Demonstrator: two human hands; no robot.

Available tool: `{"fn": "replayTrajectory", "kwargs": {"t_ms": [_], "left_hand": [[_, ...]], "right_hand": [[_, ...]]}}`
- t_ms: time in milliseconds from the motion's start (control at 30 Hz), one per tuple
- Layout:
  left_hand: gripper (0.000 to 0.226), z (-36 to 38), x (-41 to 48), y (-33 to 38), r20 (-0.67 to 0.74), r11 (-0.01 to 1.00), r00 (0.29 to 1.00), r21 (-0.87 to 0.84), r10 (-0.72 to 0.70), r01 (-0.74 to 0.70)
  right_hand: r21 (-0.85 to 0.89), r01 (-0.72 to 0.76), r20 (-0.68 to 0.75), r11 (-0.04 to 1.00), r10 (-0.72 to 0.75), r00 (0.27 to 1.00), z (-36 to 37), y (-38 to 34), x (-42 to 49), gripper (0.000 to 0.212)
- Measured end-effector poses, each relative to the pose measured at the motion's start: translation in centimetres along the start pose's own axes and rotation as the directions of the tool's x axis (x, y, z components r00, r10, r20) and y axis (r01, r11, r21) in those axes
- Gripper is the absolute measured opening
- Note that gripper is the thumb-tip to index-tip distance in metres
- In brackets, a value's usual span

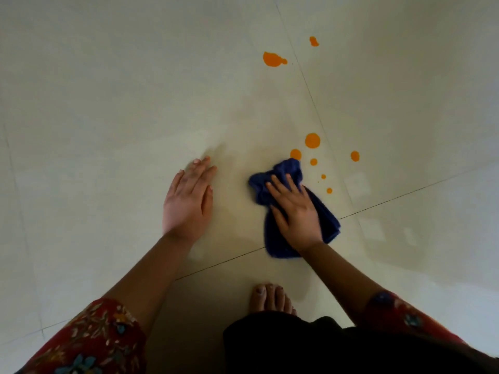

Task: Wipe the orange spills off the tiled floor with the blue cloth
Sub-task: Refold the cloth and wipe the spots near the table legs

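Bare foot [272, 298] nearest you, toes on the tiled floor [108, 103] just behind a grout line. Left hand [186, 195] lies flat on the tile, fingers straight and together, holding nothing; use it as a brace. Right hand [294, 209] presses the blue cloth [286, 168] down, fingers spread and straight, not curled round it.

Cloth is dark blue and bunched at its front edge, which touches the nearest orange spot [295, 154]. Likely step: push forward and right across the near cluster [312, 140]. Press with the whole palm and sweep the small drops [329, 190] inward so they don't smear.

Spots look wet, bright and round. Two far spills [272, 59] sit well apart, unwiped. Task looks early.
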State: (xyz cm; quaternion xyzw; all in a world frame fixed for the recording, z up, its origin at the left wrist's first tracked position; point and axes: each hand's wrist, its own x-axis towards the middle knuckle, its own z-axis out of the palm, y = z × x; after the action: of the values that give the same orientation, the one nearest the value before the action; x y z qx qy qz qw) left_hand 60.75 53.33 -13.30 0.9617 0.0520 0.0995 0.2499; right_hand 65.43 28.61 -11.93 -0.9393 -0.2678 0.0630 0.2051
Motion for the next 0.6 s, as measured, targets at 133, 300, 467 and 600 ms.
{"fn": "replayTrajectory", "kwargs": {"t_ms": [133,300,467,600], "left_hand": [[0.043,0.0,-0.1,0.0,0.074,0.992,0.990,0.037,0.118,-0.121],[0.044,0.5,0.1,-0.1,0.057,0.993,0.994,0.068,0.094,-0.098],[0.045,0.6,-0.1,0.0,0.067,0.993,0.994,0.077,0.082,-0.087],[0.045,0.4,0.1,0.0,0.080,0.991,0.992,0.082,0.100,-0.106]], "right_hand": [[0.049,0.346,0.217,0.937,-0.348,0.912,-0.5,1.2,-6.2,0.044],[-0.036,0.036,0.093,0.999,-0.033,0.995,-3.9,7.3,-7.2,0.045],[-0.026,-0.023,0.055,0.999,0.024,0.998,-1.7,3.6,-5.1,0.048],[0.001,0.114,0.128,0.994,-0.113,0.985,-2.9,5.7,-10.5,0.045]]}}
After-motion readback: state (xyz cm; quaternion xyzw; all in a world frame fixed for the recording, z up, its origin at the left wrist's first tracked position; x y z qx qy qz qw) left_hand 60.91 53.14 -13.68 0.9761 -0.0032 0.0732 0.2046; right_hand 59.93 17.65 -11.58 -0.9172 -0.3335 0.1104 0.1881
